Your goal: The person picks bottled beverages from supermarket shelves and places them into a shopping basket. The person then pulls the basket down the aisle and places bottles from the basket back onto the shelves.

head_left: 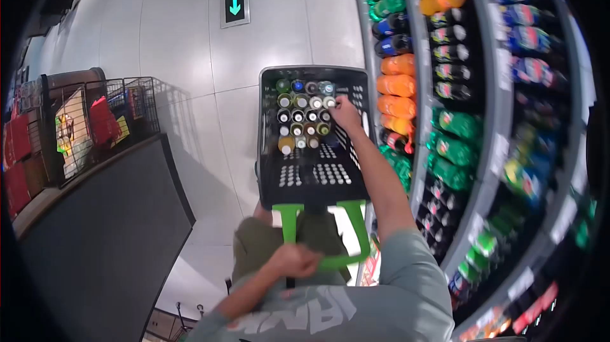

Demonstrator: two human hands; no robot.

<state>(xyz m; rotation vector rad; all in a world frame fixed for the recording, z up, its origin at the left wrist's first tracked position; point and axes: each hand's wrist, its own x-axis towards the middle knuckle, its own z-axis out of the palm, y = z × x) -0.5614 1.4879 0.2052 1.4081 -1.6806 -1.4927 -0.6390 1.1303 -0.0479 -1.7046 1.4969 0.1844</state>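
A black shopping basket (314,196) with green handles (346,259) is in front of my body. Several bottles (305,116) with light, dark and blue caps stand upright in rows in its far part, while the perforated bottom shows in the near part. My right hand (345,115) reaches over the basket's right side, its fingers closed at a bottle at the right end of the second row. Near my body, my left hand (297,260) is closed around the green handle.
Curved shelves (499,88) on the right hold orange (397,85), green and dark drink bottles. At left, a wire rack (76,129) with red packages stands above a dark panel (108,234). A green arrow sign (235,6) lies in the tiled floor.
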